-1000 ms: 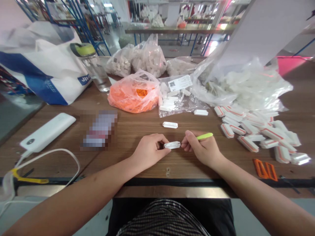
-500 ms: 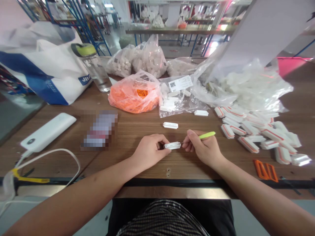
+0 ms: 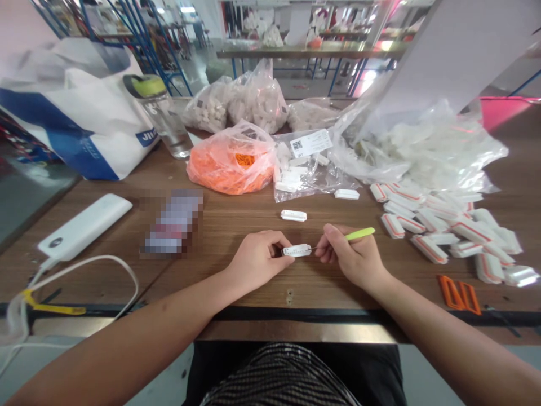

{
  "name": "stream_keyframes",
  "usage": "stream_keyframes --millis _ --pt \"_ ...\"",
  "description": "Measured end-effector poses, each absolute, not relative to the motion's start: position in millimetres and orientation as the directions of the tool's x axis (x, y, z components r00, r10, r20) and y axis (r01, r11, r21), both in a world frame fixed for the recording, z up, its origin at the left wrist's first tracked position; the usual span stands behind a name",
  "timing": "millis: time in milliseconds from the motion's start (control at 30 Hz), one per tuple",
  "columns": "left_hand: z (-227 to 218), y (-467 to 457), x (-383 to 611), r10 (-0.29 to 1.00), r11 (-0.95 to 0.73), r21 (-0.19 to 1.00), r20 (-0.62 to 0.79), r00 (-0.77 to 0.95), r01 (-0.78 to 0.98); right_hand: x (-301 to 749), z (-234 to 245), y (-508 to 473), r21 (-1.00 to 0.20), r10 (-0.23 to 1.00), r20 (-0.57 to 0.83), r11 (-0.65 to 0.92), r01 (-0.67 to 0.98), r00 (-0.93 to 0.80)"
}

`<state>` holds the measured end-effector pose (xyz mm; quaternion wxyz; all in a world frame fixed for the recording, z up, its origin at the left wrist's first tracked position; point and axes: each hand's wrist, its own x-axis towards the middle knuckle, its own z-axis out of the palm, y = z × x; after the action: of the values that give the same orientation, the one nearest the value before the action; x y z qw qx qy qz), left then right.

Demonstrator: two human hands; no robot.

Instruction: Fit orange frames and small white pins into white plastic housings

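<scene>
Two-hand pinch on white rectangular plastic tag (image 3: 296, 250).
Left hand (image 3: 257, 262) pinches it; right hand (image 3: 353, 256) pinches lime-green pick (image 3: 360, 233), thin tip touching tag.

- Left forearm (image 3: 139, 310): bare, reaching in from the lower left and angled up toward the centre.
- Left hand (image 3: 257, 262): back upward, fingers (image 3: 274, 241) curled inward in a closed grip.
- Right forearm (image 3: 448, 344): bare, coming in from the lower right, wrist slightly bent.
- Right hand (image 3: 350, 259): turned partly on its side, thumb and fingertips (image 3: 328, 232) pinched together in a closed grip.
- Both hands sit just apart, fingers facing each other.
</scene>
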<state>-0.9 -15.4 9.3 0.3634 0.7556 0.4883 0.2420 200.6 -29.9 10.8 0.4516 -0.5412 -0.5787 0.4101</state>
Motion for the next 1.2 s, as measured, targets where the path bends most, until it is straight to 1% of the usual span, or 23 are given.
stream_keyframes --millis 300,467,567,633,767,967,1133,1200 --pt "10.8 -14.0 -0.2 0.909 -0.272 0.777 0.014 0.416 0.567 202.3 6.6 -28.2 -0.950 0.998 0.065 0.069 0.303 -0.021" --pt "9.2 -13.9 -0.9 0.910 -0.276 0.775 0.020 0.414 0.568 203.1 4.5 -29.2 -0.914 0.993 0.095 0.116 0.389 -0.072" --pt "8.7 -14.7 -0.8 0.909 -0.282 0.772 0.025 0.417 0.569 203.3 4.8 -30.1 -0.900 0.988 0.107 0.143 0.411 -0.109" --pt "9.3 -15.4 -0.4 0.910 -0.272 0.775 0.016 0.413 0.570 203.3 5.7 -30.9 -0.905 0.987 0.118 0.153 0.397 -0.112" --pt "11.7 -15.4 0.0 0.912 -0.258 0.782 0.003 0.410 0.568 202.7 6.7 -32.0 -0.931 0.991 0.121 0.132 0.339 -0.053" --pt "11.7 -14.2 -1.2 0.911 -0.262 0.782 0.007 0.413 0.566 203.9 5.3 -30.0 -0.938 0.994 0.095 0.107 0.329 -0.054" --pt "10.3 -14.3 -0.7 0.912 -0.263 0.774 0.006 0.410 0.575 205.4 8.1 -24.5 -0.966 0.994 0.074 0.051 0.253 0.085" --pt "10.0 -14.5 -0.1 0.913 -0.263 0.776 0.007 0.409 0.574 204.9 8.4 -23.3 -0.969 0.994 0.068 0.045 0.242 0.086"
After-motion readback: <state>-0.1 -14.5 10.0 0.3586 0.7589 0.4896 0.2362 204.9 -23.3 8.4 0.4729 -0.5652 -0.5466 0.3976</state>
